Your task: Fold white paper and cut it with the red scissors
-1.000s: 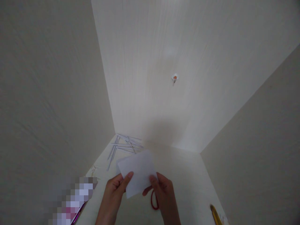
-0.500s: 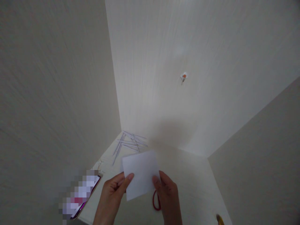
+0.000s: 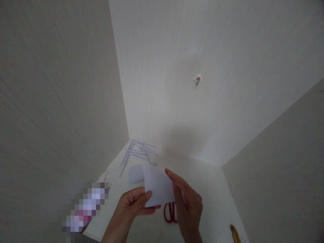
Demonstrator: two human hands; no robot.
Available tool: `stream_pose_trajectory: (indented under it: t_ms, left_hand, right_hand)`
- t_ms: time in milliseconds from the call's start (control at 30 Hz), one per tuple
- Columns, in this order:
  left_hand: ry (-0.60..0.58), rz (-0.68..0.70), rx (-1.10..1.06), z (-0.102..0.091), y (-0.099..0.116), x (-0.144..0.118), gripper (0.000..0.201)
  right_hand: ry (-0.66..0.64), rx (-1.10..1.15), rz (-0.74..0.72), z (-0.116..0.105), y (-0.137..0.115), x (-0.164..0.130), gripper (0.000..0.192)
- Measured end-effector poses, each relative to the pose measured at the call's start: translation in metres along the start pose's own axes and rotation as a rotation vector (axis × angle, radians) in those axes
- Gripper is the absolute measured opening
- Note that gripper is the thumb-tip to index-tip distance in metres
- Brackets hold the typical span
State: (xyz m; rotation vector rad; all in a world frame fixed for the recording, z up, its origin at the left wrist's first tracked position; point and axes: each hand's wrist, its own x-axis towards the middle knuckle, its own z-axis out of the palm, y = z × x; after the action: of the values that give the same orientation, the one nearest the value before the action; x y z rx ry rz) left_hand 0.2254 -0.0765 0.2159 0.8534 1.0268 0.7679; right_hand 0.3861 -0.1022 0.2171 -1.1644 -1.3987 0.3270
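A white sheet of paper (image 3: 159,187) is held up in front of me. My left hand (image 3: 135,202) pinches its lower left side, thumb on the near face and fingers behind. At the right edge, my right hand (image 3: 187,202) has its fingers closed against the paper, the index finger stretched along the upper right corner. Behind the held sheet, another white piece of paper (image 3: 135,173) shows at the left. Below the paper, partly covered by my right hand, are the red handles of a pair of scissors (image 3: 167,213).
Several thin white paper sticks (image 3: 138,152) lie crisscrossed in the back left corner of the white table (image 3: 210,182). A blurred-out phone (image 3: 86,209) is at the left edge. A yellow object (image 3: 235,233) lies at the lower right. Walls enclose the table; one bears a small hook (image 3: 197,79).
The sheet has turned and tilted in my hands. My right hand has shifted right and its index finger has moved up to the corner. More of the scissors' handles shows.
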Motion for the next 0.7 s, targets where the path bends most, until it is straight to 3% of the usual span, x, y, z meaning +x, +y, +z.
stream_pose_trajectory:
  t_ms: [100, 200, 700]
  left_hand:
    - [-0.005, 0.033, -0.026, 0.000, 0.003, 0.000, 0.031]
    - [-0.027, 0.063, -0.081, 0.002, 0.007, -0.002, 0.024]
    - [-0.061, 0.048, -0.246, 0.008, 0.013, -0.003, 0.013]
  right_hand:
    - [-0.106, -0.053, -0.259, -0.001, 0.002, 0.000, 0.038]
    - [-0.174, -0.132, -0.392, -0.002, 0.004, 0.000, 0.039]
    - [-0.324, -0.364, -0.407, -0.008, 0.008, 0.000, 0.034]
